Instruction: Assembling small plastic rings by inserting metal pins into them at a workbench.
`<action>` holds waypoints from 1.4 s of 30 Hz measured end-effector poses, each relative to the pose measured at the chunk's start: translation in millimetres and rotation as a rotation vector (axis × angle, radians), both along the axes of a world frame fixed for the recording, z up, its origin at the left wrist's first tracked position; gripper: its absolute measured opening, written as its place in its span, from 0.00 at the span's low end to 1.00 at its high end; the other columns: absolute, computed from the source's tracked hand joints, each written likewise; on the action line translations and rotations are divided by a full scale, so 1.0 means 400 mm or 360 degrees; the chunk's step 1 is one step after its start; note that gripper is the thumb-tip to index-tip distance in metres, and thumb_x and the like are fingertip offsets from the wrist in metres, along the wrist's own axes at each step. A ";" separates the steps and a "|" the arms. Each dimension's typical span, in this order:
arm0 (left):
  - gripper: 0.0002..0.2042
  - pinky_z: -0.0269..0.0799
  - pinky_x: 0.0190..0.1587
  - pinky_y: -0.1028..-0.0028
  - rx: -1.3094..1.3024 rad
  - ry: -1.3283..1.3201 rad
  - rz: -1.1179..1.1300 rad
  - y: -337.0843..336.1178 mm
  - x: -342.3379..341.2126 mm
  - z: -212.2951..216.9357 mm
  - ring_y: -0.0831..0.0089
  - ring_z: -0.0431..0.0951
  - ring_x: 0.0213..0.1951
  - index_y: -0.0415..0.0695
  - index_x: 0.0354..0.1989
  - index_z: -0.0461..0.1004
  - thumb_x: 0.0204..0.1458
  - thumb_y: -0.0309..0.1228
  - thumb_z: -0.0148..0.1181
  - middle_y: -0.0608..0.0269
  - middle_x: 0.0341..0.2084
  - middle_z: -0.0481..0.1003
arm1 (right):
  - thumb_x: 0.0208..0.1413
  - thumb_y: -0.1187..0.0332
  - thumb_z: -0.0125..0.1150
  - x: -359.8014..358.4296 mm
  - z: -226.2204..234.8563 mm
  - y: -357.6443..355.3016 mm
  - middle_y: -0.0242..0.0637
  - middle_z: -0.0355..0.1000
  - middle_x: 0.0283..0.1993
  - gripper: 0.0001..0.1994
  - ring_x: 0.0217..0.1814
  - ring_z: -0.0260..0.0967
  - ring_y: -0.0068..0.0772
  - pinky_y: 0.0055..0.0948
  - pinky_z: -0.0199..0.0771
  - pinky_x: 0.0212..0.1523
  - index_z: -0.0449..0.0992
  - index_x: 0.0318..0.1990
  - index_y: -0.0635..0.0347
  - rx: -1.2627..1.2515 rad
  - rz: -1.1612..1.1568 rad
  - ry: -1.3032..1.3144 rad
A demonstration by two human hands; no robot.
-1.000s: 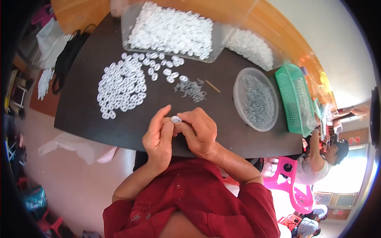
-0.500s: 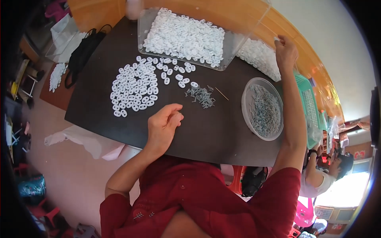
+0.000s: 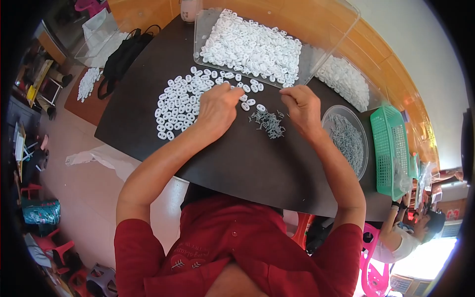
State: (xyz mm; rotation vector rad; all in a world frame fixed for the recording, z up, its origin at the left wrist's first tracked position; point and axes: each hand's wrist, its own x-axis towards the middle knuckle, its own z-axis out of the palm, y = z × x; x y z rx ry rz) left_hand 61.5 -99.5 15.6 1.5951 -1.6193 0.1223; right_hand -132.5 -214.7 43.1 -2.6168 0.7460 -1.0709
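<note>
My left hand (image 3: pixel 217 111) is over the right side of a spread of white oval pieces with two holes (image 3: pixel 178 106). Its fingers are curled in, and what they hold, if anything, is hidden. Across from it, my right hand (image 3: pixel 303 110) has thumb and forefinger pinched together just below the clear box. I cannot make out anything between those fingertips. A few loose white ovals lie between the hands. Below them is a small pile of grey screws (image 3: pixel 269 124). To the right, a round clear tub (image 3: pixel 366 148) holds many more screws, partly behind my right forearm.
A large clear box (image 3: pixel 198 34) of white ovals stands at the back, with a second clear container (image 3: pixel 346 81) of them to its right. A green basket (image 3: pixel 378 163) sits at the table's right edge. Another person (image 3: pixel 396 242) is at the far right, and a black bag (image 3: pixel 121 59) is at left.
My right hand has come from the far right to the table's middle, still pinched. My left hand has moved up to the white ovals. The whole view has shifted slightly.
</note>
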 end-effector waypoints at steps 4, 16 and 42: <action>0.07 0.65 0.30 0.64 -0.0007 -0.0360 -0.0095 -0.062 0.016 -0.012 0.61 0.70 0.29 0.43 0.27 0.73 0.40 0.19 0.52 0.59 0.21 0.66 | 0.44 0.77 0.60 0.033 0.005 0.015 0.39 0.71 0.28 0.06 0.31 0.70 0.36 0.28 0.69 0.33 0.77 0.32 0.62 0.0109 0.0046 -0.0020; 0.04 0.65 0.31 0.63 0.0083 -0.0535 -0.0244 -0.091 0.040 -0.029 0.60 0.70 0.29 0.41 0.23 0.71 0.39 0.19 0.55 0.58 0.21 0.66 | 0.46 0.77 0.59 -0.017 -0.012 0.037 0.37 0.72 0.29 0.06 0.31 0.69 0.27 0.25 0.68 0.33 0.77 0.34 0.63 0.0352 0.0001 -0.0017; 0.13 0.70 0.38 0.83 0.0313 0.1633 -0.0513 0.161 -0.055 0.076 0.81 0.73 0.35 0.39 0.44 0.73 0.50 0.16 0.53 0.64 0.31 0.74 | 0.50 0.80 0.59 0.050 0.029 0.249 0.32 0.73 0.35 0.09 0.37 0.69 0.17 0.17 0.70 0.40 0.75 0.40 0.67 0.1636 0.0403 -0.0489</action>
